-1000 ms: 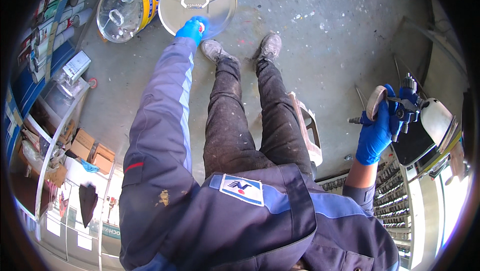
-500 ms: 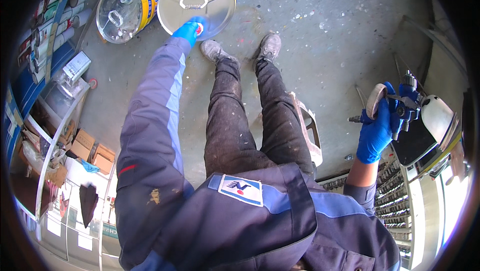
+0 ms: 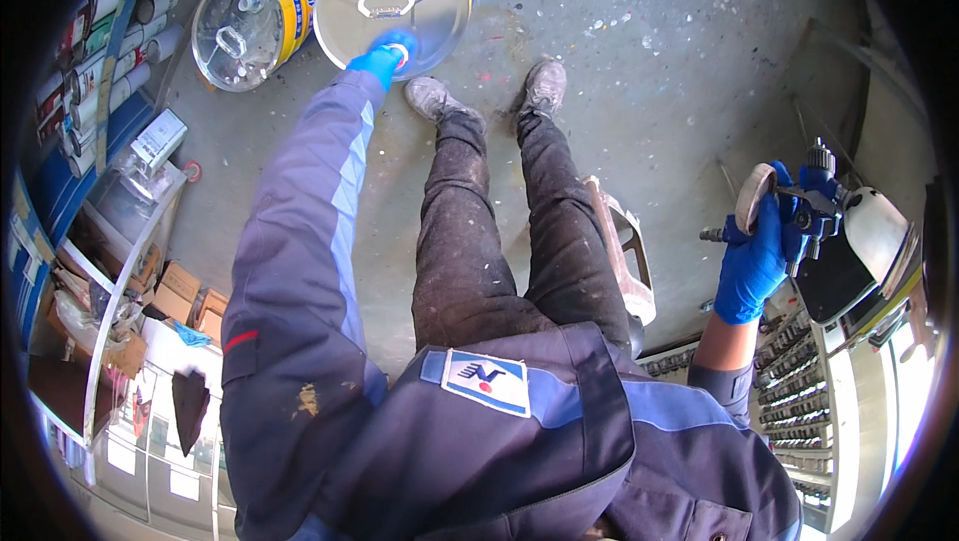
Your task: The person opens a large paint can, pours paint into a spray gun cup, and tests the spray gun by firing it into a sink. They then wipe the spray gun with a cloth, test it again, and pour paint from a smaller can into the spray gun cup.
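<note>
My left hand (image 3: 382,62), in a light blue glove, reaches to the near edge of a silver metal lid (image 3: 345,21) on a large pail. Its fingers are closed round a small white and red pour spout (image 3: 402,51) there. Smearing hides the fingertips. A white carry handle (image 3: 386,3) lies folded across the lid. Out to the right, my right hand (image 3: 754,271), in a darker blue glove, grips a blue spray gun (image 3: 817,206) with black knobs and fittings. Beside its fingers stands a beige, round-rimmed piece (image 3: 753,199) whose kind I cannot make out.
A second pail (image 3: 215,26) with a yellow band stands left of the first. Cans (image 3: 110,81) fill a shelf at the far left, with cardboard boxes (image 3: 178,291) lower down. A worn step stool (image 3: 624,256) is by my right leg. A white rounded object (image 3: 871,231) sits behind the spray gun.
My left hand stays at the lid's near edge, less blurred than before. The right hand keeps hold of the spray gun, almost unmoved. The view has shifted slightly.
</note>
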Demonstrator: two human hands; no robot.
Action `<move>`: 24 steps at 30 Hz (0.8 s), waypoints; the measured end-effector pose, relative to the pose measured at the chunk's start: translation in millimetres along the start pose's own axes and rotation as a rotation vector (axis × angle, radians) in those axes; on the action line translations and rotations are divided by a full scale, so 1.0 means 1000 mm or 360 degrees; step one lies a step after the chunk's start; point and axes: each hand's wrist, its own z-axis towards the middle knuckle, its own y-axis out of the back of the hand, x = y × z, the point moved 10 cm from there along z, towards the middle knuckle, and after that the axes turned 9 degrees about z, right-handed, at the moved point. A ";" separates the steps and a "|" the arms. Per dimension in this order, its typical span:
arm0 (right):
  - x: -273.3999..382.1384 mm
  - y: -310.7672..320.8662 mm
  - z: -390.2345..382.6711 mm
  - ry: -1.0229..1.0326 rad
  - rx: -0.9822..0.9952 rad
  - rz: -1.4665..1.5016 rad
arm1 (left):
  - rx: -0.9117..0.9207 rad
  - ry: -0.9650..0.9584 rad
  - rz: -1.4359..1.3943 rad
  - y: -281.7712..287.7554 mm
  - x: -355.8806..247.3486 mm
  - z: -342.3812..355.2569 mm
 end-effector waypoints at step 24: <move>-0.011 -0.003 -0.002 -0.0243 0.0056 0.0037 | -0.0368 0.0962 -0.0952 0.043 0.043 -0.101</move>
